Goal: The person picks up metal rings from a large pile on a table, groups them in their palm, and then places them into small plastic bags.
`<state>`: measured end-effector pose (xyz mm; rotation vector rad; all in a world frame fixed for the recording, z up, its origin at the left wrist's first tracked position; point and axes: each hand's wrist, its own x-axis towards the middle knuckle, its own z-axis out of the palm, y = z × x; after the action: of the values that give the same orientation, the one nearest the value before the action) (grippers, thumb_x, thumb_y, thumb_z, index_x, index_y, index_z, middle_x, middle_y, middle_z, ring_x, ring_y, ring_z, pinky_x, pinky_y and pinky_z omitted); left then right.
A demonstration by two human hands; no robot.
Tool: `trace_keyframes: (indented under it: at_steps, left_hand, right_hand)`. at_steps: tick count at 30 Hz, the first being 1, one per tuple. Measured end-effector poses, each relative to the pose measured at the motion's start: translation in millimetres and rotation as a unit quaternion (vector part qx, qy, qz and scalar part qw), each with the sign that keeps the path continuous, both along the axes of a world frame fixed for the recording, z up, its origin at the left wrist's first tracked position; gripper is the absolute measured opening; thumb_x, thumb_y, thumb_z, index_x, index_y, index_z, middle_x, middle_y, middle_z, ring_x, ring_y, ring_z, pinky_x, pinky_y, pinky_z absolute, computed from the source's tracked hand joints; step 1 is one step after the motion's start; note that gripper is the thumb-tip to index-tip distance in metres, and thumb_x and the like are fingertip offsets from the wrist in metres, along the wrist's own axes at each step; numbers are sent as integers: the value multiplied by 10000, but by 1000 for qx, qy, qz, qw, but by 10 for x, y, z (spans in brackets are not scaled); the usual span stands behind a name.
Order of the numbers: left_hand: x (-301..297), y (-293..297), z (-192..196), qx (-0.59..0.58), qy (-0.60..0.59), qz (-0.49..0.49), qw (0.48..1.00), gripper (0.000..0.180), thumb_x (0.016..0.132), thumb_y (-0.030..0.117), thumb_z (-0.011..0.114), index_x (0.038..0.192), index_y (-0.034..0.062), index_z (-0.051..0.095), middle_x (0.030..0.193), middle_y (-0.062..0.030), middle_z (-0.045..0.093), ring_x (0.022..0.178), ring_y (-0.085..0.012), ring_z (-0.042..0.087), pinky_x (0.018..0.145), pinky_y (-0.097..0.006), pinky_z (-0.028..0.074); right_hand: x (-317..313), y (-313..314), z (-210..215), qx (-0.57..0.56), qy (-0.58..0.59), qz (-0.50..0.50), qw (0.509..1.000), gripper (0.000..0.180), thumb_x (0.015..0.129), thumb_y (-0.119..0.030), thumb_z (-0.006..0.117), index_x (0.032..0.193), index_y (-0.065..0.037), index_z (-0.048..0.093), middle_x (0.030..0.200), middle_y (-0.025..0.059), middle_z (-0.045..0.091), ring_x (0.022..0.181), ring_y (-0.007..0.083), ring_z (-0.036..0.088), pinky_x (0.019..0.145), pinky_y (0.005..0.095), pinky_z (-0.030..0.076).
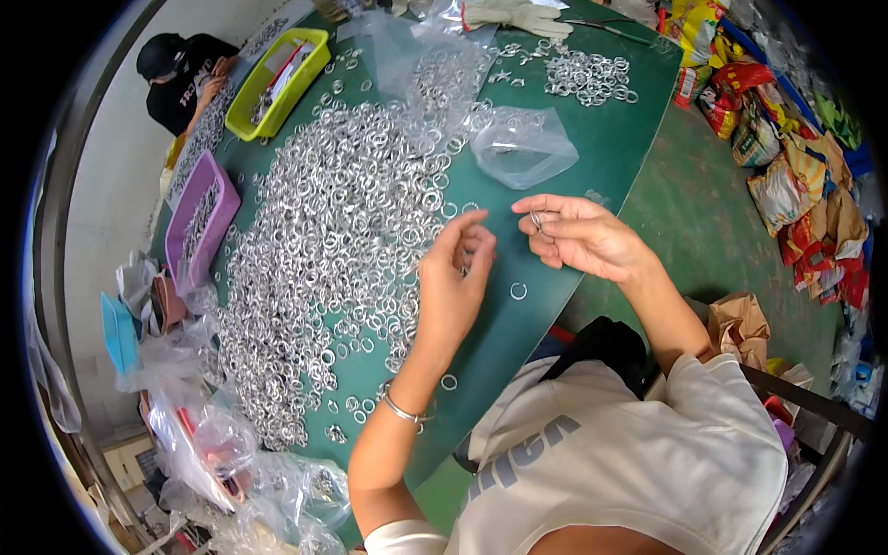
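Note:
My right hand (592, 239) pinches a small silver metal ring (536, 221) between thumb and fingers, above the table's near edge. Just left of it, my left hand (451, 277) hovers with its fingers curled toward the thumb; what they hold, if anything, is too small to make out. A bracelet circles that wrist. Beyond and left of my left hand spreads a big pile of silver rings (342, 185) on the green table (504, 347). One open-ended ring (518, 291) lies alone below my right hand.
A clear plastic bag (523, 148) lies past my hands, near a smaller ring heap (592, 78) and a white glove (518, 17). A yellow-green basket (319, 46) and a purple basket (222, 208) stand at left. Another person (180, 79) works far left. Colourful packages (786, 185) line the right.

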<state>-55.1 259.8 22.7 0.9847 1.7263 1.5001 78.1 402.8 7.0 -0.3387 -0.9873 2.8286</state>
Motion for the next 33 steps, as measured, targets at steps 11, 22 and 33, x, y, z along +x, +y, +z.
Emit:
trace_keyframes:
  at_steps: [11, 22, 33]
  left_hand:
    - [294, -772, -68, -28, 82, 87, 992, 269, 776, -12, 607, 1043, 10, 576, 909, -50, 529, 798, -105, 508, 663, -212, 437]
    - [435, -1315, -264, 78, -144, 226, 960, 119, 787, -23, 601, 905, -27, 611, 872, -52, 559, 724, -91, 531, 626, -213, 446]
    - [542, -1653, -258, 64, -345, 334, 875, 143, 864, 121, 550, 871, -10, 604, 814, -65, 617, 712, -116, 578, 633, -221, 456]
  right_hand:
    - [-140, -722, 87, 206, -30, 104, 972, 367, 883, 23, 400, 1248, 45, 363, 1060, 153, 544, 951, 218, 578, 780, 324, 515]
    - [-337, -1217, 112, 152, -41, 248, 956, 423, 900, -27, 398, 1308, 20, 299, 1139, 182, 515, 1001, 242, 565, 782, 343, 519]
    - [-401, -1393, 60, 188, -27, 329, 925, 367, 918, -76, 402, 1269, 15, 350, 1026, 162, 576, 881, 225, 597, 726, 312, 513]
